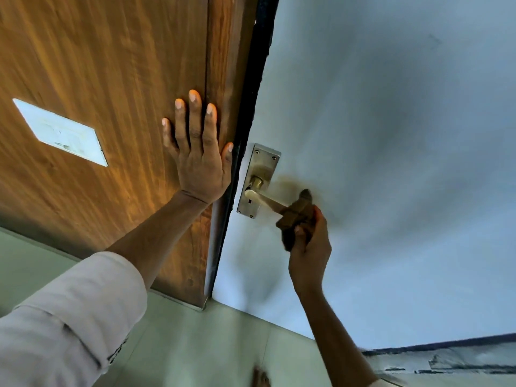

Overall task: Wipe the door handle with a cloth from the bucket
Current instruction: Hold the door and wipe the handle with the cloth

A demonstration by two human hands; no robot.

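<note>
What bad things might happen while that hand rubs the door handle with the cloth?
1. The left hand lies flat on the wooden panel with its thumb right by the door's edge; the thumb might get pinched if the door swings.
2. The right hand holds the brown cloth only at the lever's tip, so the backplate could stay dirty.

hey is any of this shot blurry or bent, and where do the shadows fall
Head view: the cloth and right hand are motion-smeared on the door handle; the left hand is sharp. Wide-angle bends the door edge. Soft grey shadows mottle the pale door.
</note>
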